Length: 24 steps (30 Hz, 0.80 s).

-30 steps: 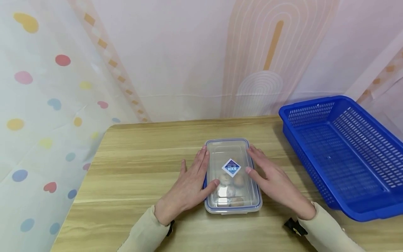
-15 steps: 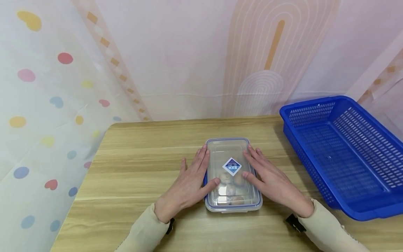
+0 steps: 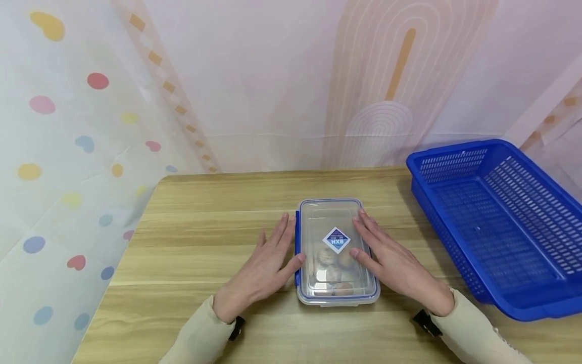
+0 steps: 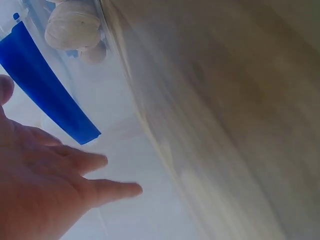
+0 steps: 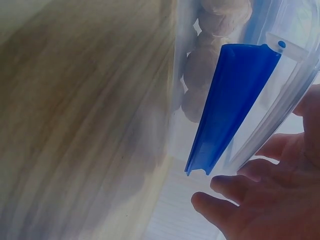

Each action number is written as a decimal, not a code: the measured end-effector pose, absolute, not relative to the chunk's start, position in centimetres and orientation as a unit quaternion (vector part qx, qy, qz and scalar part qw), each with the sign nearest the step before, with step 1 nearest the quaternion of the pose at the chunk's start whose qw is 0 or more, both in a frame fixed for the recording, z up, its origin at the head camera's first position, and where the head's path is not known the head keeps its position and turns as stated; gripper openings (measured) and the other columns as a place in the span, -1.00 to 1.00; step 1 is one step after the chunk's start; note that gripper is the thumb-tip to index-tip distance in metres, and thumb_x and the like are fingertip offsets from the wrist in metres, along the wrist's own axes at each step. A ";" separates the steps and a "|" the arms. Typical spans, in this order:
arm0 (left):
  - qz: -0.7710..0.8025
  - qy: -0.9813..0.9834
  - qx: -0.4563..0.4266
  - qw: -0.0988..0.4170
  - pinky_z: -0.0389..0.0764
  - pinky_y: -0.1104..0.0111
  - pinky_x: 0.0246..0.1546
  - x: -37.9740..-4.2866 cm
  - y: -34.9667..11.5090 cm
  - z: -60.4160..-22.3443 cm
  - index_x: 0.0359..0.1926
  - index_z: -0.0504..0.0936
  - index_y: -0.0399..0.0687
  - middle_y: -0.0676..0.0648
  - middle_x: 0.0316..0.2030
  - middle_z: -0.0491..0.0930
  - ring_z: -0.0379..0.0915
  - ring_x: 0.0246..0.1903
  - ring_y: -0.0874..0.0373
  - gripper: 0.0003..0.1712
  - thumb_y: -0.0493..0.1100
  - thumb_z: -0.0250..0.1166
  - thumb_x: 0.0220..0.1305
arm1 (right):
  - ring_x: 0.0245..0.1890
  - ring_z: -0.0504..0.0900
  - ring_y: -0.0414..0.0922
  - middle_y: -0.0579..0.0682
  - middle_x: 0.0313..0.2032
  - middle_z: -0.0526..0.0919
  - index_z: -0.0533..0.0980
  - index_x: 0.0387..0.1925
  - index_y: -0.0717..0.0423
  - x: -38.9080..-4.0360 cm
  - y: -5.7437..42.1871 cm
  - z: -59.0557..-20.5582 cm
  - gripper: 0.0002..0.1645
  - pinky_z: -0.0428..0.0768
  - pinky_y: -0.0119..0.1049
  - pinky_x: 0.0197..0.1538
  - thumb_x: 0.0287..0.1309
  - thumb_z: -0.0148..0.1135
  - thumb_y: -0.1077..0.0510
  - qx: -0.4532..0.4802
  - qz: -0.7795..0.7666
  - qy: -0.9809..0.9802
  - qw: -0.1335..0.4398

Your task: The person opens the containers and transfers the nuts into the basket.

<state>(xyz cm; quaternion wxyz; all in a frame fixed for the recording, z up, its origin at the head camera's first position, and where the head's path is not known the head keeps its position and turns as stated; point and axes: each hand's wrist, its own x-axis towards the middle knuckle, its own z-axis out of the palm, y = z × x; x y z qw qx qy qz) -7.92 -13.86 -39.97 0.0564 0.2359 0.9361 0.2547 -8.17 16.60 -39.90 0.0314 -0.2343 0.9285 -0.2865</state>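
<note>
A clear plastic food container (image 3: 334, 215) lies flat on the table with its lid on, a diamond-shaped label on top. Several round, pale brown lumps (image 4: 75, 27) show through its walls. My left hand (image 3: 259, 270) is beside the left long side, fingers straight, thumb tip at the lid's edge. A blue latch (image 4: 47, 82) runs along that side, near the left fingers. My right hand (image 3: 393, 260) has its straight fingers and thumb over the lid's right edge. In the right wrist view, another blue latch (image 5: 230, 95) slants beside the wall, below the right fingers.
A large blue plastic basket (image 3: 500, 232) stands to the right on the wooden table (image 3: 204, 217). Behind and to the left hangs a patterned cloth (image 3: 254, 91). Black straps (image 3: 427, 323) circle the wrists.
My left hand has slid left off the lid, uncovering the blue latch on that side. The right hand has shifted slightly inward over the lid's edge. The container has stayed nearly in place.
</note>
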 end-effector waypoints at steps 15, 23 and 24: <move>0.381 0.892 0.225 0.095 0.52 0.12 0.28 -8.3 -14.0 -39.6 0.62 0.06 -0.12 -0.27 0.44 0.34 0.53 0.26 -0.04 -0.26 -0.13 0.13 0.57 | 0.56 0.10 0.18 0.06 0.65 -0.15 0.05 0.64 0.12 -8.1 16.5 -39.6 -0.15 0.29 0.24 0.43 0.59 -0.03 -0.23 -0.231 -0.286 0.929 0.038; 0.497 0.845 0.148 0.131 0.72 0.32 -0.06 -8.0 -13.3 -39.7 0.61 0.17 -0.07 -0.30 0.48 0.29 0.62 0.15 -0.11 -0.26 -0.23 0.17 0.49 | 0.51 0.17 0.25 0.07 0.65 -0.17 0.01 0.64 0.10 -7.9 16.4 -39.8 -0.15 0.33 0.28 0.39 0.60 -0.04 -0.21 -0.227 -0.292 0.928 0.041; 0.516 0.835 0.133 0.135 0.73 0.33 -0.10 -8.0 -13.2 -39.7 0.60 0.19 -0.05 -0.29 0.49 0.28 0.63 0.13 -0.10 -0.25 -0.25 0.18 0.47 | 0.51 0.17 0.25 0.07 0.65 -0.17 0.02 0.64 0.10 -7.9 16.4 -39.8 -0.15 0.33 0.28 0.39 0.60 -0.04 -0.21 -0.227 -0.291 0.928 0.040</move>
